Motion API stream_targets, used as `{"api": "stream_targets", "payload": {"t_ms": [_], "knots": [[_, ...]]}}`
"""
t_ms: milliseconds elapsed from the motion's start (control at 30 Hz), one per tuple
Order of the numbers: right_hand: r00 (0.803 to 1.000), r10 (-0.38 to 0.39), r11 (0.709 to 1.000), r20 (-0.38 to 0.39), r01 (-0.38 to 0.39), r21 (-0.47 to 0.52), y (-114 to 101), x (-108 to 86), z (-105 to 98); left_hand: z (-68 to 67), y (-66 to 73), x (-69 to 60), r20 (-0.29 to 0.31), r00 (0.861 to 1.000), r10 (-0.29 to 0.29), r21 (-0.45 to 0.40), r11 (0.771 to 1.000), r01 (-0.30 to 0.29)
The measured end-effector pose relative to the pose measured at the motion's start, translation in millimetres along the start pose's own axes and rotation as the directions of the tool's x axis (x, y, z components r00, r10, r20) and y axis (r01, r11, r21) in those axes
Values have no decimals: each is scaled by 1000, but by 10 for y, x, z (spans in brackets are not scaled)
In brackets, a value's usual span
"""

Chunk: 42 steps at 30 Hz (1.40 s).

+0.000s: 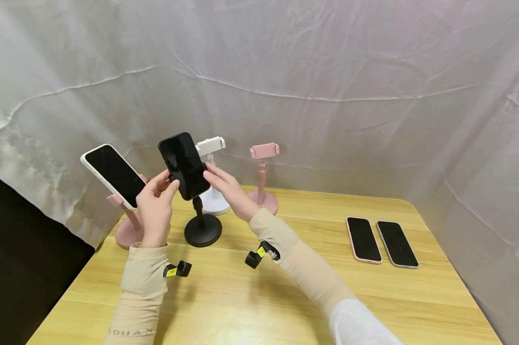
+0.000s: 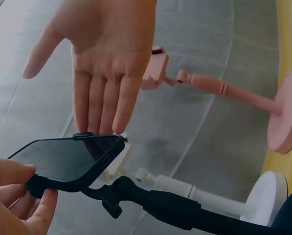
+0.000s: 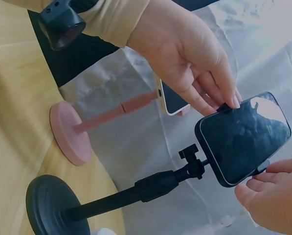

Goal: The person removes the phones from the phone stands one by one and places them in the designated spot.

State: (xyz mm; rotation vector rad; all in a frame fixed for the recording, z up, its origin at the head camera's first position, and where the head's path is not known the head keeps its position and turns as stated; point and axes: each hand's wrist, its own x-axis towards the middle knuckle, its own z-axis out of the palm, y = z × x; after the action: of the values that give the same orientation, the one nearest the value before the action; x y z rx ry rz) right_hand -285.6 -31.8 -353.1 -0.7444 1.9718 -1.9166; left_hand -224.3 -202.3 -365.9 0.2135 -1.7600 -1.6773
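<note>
A black phone [image 1: 183, 165] sits tilted in the clamp of a black phone stand [image 1: 203, 230]. My left hand [image 1: 155, 206] pinches the clamp at the phone's left edge, thumb in front and fingers behind. At the opposite edge, my right hand [image 1: 231, 191] touches the clamp with nearly straight fingers. The left wrist view shows the right hand [image 2: 111, 63] with its palm exposed and thumb spread away. In the right wrist view the clamp's small end pieces grip both long sides of the phone [image 3: 243, 139], beside the fingertips of each hand.
Left of the black stand, a pink stand [image 1: 129, 234] holds a white-cased phone [image 1: 115, 175]. Behind are a white stand [image 1: 209, 146] and another pink stand [image 1: 264, 151], both without phones. A pink-edged phone [image 1: 364, 239] and a grey-edged phone [image 1: 397, 244] lie on the wooden table's right side.
</note>
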Motion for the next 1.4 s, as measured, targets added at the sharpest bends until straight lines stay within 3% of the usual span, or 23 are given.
{"api": "stream_targets", "payload": {"t_ms": [200,367,600,867,1067,1400], "knots": [[999,-25,1000,-36,25,-1,-12,-229,-128,114,32,-86,95,995,0,-13,1000,1],[999,-22,1000,-45,22,14,-35,-412,-250,244,30,-145,137,991,10,-36,999,-5],[990,-34,992,-140,17,-123,-5,-663,-457,475,-4,-249,202,979,15,-68,998,-2],[973,-105,985,-207,72,-157,72,-895,-684,730,35,-372,286,958,5,-99,995,24],[935,-186,975,-304,138,-172,69,-1043,-823,927,58,-453,342,940,5,-106,994,33],[835,-277,958,-476,201,-204,59,-1103,-971,1224,41,-554,455,890,21,-174,983,66]]}}
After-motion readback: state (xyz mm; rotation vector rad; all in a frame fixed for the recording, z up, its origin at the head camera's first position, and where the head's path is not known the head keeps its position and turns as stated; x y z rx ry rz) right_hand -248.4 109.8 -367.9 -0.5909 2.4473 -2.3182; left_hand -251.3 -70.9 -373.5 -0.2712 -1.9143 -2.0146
